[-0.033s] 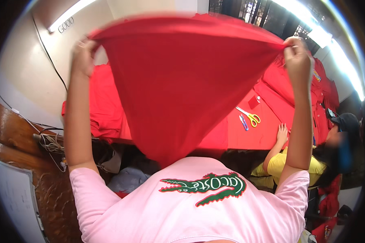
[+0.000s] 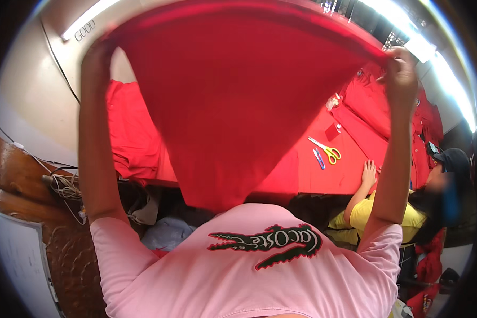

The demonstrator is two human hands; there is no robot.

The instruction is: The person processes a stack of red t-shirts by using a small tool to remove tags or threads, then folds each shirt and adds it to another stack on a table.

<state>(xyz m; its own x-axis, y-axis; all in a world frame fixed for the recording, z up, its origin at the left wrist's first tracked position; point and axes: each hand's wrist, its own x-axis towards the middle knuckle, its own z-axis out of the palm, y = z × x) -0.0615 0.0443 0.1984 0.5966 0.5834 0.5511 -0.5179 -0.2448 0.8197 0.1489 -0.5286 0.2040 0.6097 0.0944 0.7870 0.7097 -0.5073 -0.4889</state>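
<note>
A wide piece of red cloth [image 2: 238, 100] hangs stretched between my raised hands, its lower part narrowing toward my chest. My left hand [image 2: 99, 49] grips one upper corner; it is dark and smeared by motion. At the opposite upper corner my right hand [image 2: 402, 73] pinches the cloth, fingers closed. Beyond and below it, on the red-covered table, lie yellow-handled scissors [image 2: 326, 150] and a small blue thread snipper [image 2: 319, 158]. The cloth hides the middle of the table.
Red garments [image 2: 135, 132] are piled at the table's left, and more red garments [image 2: 368, 100] lie at the right. A co-worker in a yellow shirt [image 2: 413, 220] sits at the right, one hand [image 2: 370, 174] on the table. Coiled cables [image 2: 66, 186] hang by the left wall.
My hands have moved a little farther apart, and the cloth's upper edge has risen. Its lower end has shifted slightly. The co-worker's hand is nearly still.
</note>
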